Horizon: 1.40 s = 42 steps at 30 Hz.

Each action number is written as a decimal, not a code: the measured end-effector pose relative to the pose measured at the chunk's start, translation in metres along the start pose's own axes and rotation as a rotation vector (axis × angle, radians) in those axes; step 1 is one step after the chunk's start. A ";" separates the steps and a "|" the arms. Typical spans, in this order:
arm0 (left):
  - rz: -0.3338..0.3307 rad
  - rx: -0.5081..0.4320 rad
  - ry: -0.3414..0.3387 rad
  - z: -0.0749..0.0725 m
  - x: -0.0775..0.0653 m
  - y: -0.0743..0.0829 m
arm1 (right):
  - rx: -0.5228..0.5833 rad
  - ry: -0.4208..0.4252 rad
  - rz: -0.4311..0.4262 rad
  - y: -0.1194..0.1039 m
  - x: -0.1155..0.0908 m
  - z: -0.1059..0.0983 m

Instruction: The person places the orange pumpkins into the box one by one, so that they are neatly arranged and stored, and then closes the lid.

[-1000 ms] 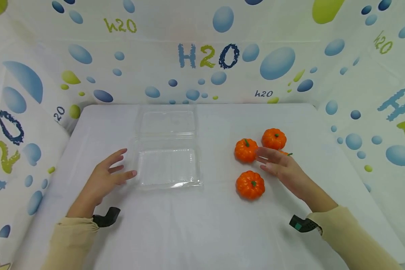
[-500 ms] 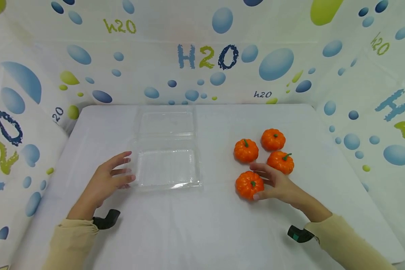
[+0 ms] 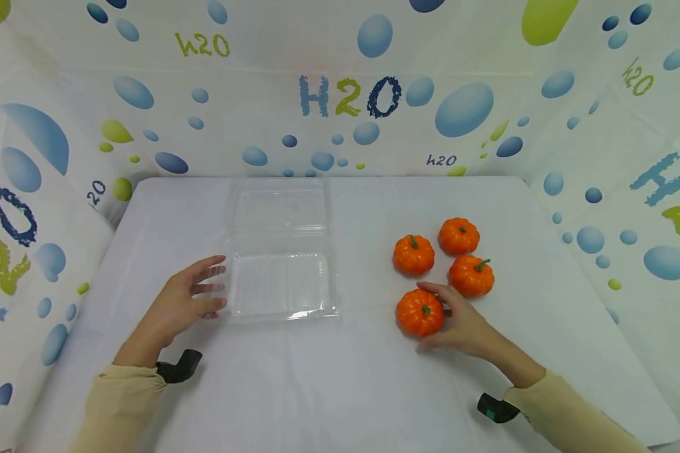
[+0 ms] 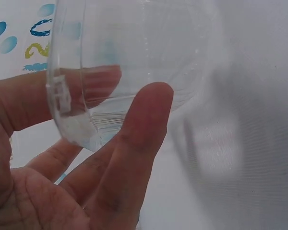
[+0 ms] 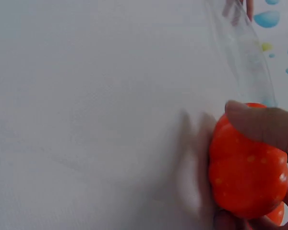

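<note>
My right hand (image 3: pixel 459 324) curls round the nearest small orange toy pumpkin (image 3: pixel 420 313), which rests on the table with its green stem up. In the right wrist view that pumpkin (image 5: pixel 249 172) lies between the thumb and fingers. At the left edge of a clear plastic clamshell container (image 3: pixel 280 286) is my left hand (image 3: pixel 181 305), its fingers spread and loosely bent. The left wrist view has the container's transparent wall (image 4: pixel 149 48) right at the fingertips, one digit showing through it. The container lies with its lid (image 3: pixel 280 207) folded back, away from me.
Behind the held pumpkin stand a left pumpkin (image 3: pixel 413 255), a back pumpkin (image 3: pixel 459 236) and a right pumpkin (image 3: pixel 471 276), close together. A white cloth covers the table (image 3: pixel 294 390). A patterned curtain (image 3: pixel 249 94) rises at its back and sides.
My right hand has moved toward me from beside the rear pumpkins and closed round the nearest one, uncovering the right pumpkin. My left hand has shifted slightly, staying at the container's edge.
</note>
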State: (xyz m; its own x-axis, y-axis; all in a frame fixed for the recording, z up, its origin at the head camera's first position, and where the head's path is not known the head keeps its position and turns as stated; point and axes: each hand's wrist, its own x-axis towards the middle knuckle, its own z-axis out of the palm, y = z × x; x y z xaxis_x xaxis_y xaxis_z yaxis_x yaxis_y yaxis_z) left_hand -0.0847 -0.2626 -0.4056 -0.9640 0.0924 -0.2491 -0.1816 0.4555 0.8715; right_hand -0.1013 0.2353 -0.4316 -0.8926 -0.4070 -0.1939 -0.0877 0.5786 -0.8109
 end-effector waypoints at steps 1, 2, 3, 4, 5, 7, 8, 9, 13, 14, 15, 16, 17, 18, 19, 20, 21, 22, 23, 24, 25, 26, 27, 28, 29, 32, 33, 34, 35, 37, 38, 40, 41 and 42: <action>0.001 0.005 0.000 0.000 0.000 0.000 | -0.006 0.013 0.003 -0.001 0.000 0.001; 0.002 0.013 0.001 0.000 0.000 0.000 | -0.014 0.024 0.008 -0.002 0.000 0.002; 0.003 0.021 0.001 -0.001 0.000 0.000 | -0.022 0.032 0.015 -0.003 0.000 0.003; 0.004 0.029 0.001 -0.001 0.000 0.000 | -0.032 0.035 0.025 -0.004 0.001 0.003; 0.005 0.039 0.000 -0.001 0.000 0.000 | -0.040 0.034 0.033 -0.006 0.001 0.003; 0.007 0.052 -0.001 -0.002 -0.001 0.001 | -0.047 0.025 0.047 -0.009 0.001 0.003; 0.008 0.059 -0.002 -0.002 -0.001 0.001 | -0.044 0.016 0.054 -0.011 0.002 0.003; 0.010 0.062 -0.004 -0.002 -0.001 0.001 | -0.040 0.005 0.055 -0.012 0.002 0.002; 0.011 0.071 -0.009 -0.003 -0.002 0.003 | 0.014 -0.040 0.026 -0.021 0.007 0.001; 0.011 0.073 -0.010 -0.003 -0.002 0.003 | 0.034 -0.047 0.013 -0.024 0.009 0.000; 0.009 0.079 -0.011 -0.003 -0.002 0.003 | 0.054 -0.050 -0.006 -0.028 0.011 0.000; 0.008 0.086 -0.012 -0.002 -0.003 0.003 | 0.077 -0.050 -0.025 -0.031 0.014 0.000; 0.007 0.091 -0.012 -0.002 -0.003 0.003 | 0.099 -0.048 -0.041 -0.035 0.016 0.000; 0.007 0.097 -0.013 -0.002 -0.003 0.003 | 0.117 -0.045 -0.056 -0.040 0.019 0.000; 0.007 0.101 -0.014 -0.002 -0.003 0.003 | 0.137 -0.041 -0.066 -0.045 0.022 0.001; 0.009 0.108 -0.013 -0.002 -0.004 0.002 | 0.154 -0.037 -0.076 -0.050 0.024 0.001; 0.011 0.112 -0.013 -0.002 -0.004 0.002 | 0.166 -0.036 -0.096 -0.055 0.028 0.002; 0.013 0.111 -0.013 -0.002 -0.004 0.002 | 0.178 -0.037 -0.112 -0.060 0.031 0.003; 0.016 0.110 -0.012 -0.001 -0.004 0.001 | 0.182 -0.041 -0.125 -0.066 0.035 0.005; 0.020 0.112 -0.011 -0.001 -0.005 0.001 | 0.183 -0.046 -0.138 -0.071 0.038 0.007; 0.022 0.110 -0.009 -0.001 -0.005 0.001 | 0.190 -0.053 -0.152 -0.077 0.042 0.009; 0.025 0.109 -0.008 -0.001 -0.005 0.001 | 0.194 -0.066 -0.161 -0.081 0.047 0.012; 0.025 0.106 -0.008 -0.001 -0.005 0.001 | 0.199 -0.077 -0.170 -0.086 0.051 0.015; 0.026 0.105 -0.008 -0.001 -0.005 0.001 | 0.204 -0.089 -0.177 -0.091 0.055 0.019; 0.027 0.103 -0.008 -0.001 -0.005 0.001 | 0.208 -0.101 -0.185 -0.095 0.058 0.023; 0.027 0.098 -0.007 0.000 -0.007 0.002 | 0.231 -0.133 -0.224 -0.107 0.070 0.033; 0.027 0.098 -0.006 0.000 -0.007 0.002 | 0.237 -0.140 -0.242 -0.111 0.073 0.036; 0.028 0.099 -0.004 0.000 -0.007 0.002 | 0.244 -0.151 -0.257 -0.115 0.077 0.039; 0.028 0.101 -0.001 0.000 -0.007 0.002 | 0.253 -0.162 -0.265 -0.118 0.080 0.041; 0.028 0.107 0.004 0.000 -0.008 0.002 | 0.268 -0.179 -0.279 -0.125 0.088 0.046; 0.029 0.109 0.007 0.000 -0.008 0.002 | 0.271 -0.187 -0.279 -0.128 0.091 0.048; 0.029 0.118 0.011 0.000 -0.008 0.002 | 0.274 -0.192 -0.279 -0.134 0.097 0.052; 0.030 0.120 0.013 0.000 -0.008 0.002 | 0.274 -0.190 -0.279 -0.137 0.100 0.053; 0.030 0.120 0.014 0.000 -0.008 0.002 | 0.272 -0.188 -0.284 -0.140 0.102 0.055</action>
State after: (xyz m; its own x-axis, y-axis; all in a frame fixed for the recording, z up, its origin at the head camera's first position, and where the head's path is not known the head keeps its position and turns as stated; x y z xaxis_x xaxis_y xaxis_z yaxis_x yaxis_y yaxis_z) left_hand -0.0772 -0.2628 -0.4020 -0.9714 0.0960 -0.2173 -0.1288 0.5556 0.8214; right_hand -0.1559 0.0742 -0.3683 -0.7519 -0.6590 -0.0190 -0.1760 0.2285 -0.9575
